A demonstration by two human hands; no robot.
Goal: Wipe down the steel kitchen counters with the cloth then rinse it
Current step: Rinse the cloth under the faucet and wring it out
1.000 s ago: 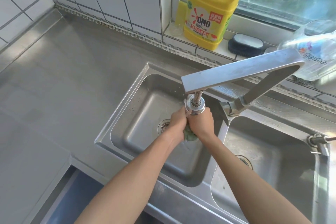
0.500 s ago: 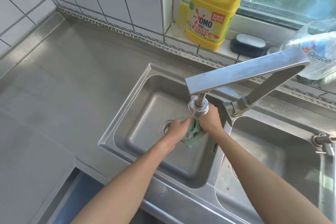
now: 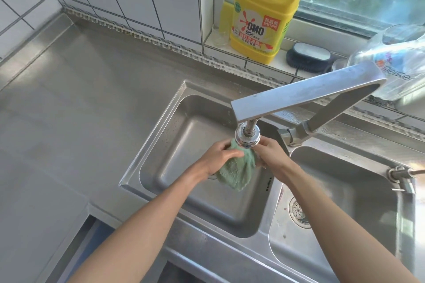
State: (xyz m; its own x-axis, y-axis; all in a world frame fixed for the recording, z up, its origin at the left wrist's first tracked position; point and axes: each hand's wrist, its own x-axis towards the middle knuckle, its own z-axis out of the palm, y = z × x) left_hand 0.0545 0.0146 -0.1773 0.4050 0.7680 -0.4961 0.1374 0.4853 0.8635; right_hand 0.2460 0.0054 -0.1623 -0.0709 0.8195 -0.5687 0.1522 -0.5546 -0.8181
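Both hands closed on the soft green terry cloth (image 3: 236,167), frame centre, over the left steel sink basin (image 3: 184,145), right under the chrome spray head (image 3: 247,137) of the angular steel tap (image 3: 308,96). Left hand (image 3: 220,156) pinches the upper left of the cloth; right hand (image 3: 271,154) grips the bunched top on the other side. Lower part hangs free as a loose flap, not touching the basin floor as far as I can tell.

Handling, my read: wet terry, limp, no stiffness, heavier than dry, drips. Not fragile, not slippery. Best held by bunched fabric at two points, as now; a single-corner grip would let it swing and splash.

Versus a second ago: the cloth was balled tight between the fists, nearly hidden; now it's spread open and hanging, hands slightly further apart. Camera has shifted a little too.

Water flow: can't tell. Steel tabletop (image 3: 80,110) at left looks done; rinse step under way.
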